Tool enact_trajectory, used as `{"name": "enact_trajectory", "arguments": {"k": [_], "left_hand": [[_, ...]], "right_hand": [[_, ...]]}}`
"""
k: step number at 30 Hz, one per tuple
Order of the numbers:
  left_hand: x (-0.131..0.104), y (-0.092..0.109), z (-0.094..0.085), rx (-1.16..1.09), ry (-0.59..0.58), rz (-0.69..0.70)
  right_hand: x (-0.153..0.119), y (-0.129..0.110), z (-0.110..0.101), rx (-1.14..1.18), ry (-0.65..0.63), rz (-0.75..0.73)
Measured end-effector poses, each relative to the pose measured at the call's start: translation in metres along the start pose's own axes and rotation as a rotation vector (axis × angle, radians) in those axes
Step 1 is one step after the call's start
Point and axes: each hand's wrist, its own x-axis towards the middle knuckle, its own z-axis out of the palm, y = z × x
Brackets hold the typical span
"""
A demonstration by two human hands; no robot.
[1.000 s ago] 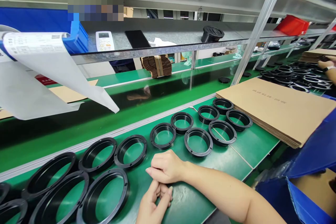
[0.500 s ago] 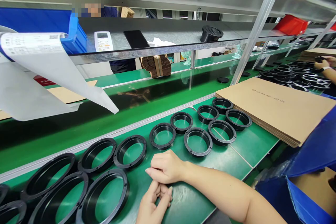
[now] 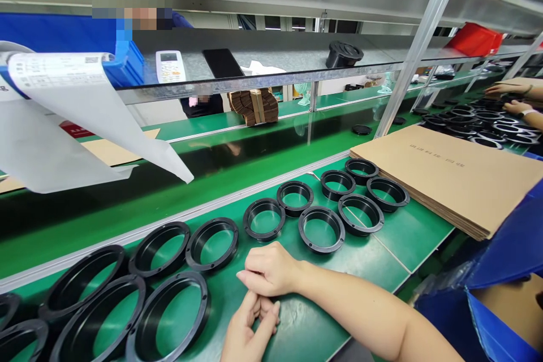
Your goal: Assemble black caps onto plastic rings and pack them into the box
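Note:
My right hand (image 3: pixel 271 270) rests on the green worktop (image 3: pixel 305 317) with its fingers curled in; nothing shows in it. Just below, my left hand (image 3: pixel 250 329) lies with fingers loosely curled and the thumb close to them, also with nothing visible inside. The two hands touch. Around them stand black flanged rings with small holes in their rims. The nearest are a ring (image 3: pixel 202 308) left of my hands, a ring (image 3: pixel 234 240) behind them to the left, and a ring (image 3: pixel 343 235) to the right. Several more rings run along the worktop on both sides.
Flat cardboard sheets (image 3: pixel 449 172) are stacked at right, beside a blue bin (image 3: pixel 479 294). On the shelf lie a white remote-like device (image 3: pixel 170 68), a black phone (image 3: pixel 223 63) and a black round part (image 3: pixel 343 54). Paper (image 3: pixel 97 119) hangs at left. A co-worker's hands (image 3: pixel 520 104) are far right.
My hands stay where they were; the view shifts very slightly. At far right a co-worker's second hand has come into view. The person behind the shelf has shifted position.

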Motion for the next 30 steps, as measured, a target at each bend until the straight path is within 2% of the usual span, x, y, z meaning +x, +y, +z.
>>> {"name": "enact_trajectory", "arguments": {"k": [9, 15, 24, 30], "left_hand": [[-0.001, -0.004, 0.001, 0.006, -0.009, 0.011], [-0.001, -0.004, 0.0, 0.0, -0.017, 0.019], [-0.002, -0.01, -0.002, 0.025, -0.037, 0.034], [-0.003, -0.012, -0.001, 0.03, -0.048, 0.036]], "right_hand": [[0.001, -0.003, -0.004, 0.042, 0.034, -0.01], [0.005, -0.008, -0.008, 0.142, 0.154, -0.028], [0.001, -0.004, -0.005, 0.039, 0.013, -0.004], [0.003, -0.007, -0.007, 0.12, 0.096, -0.01]]}}
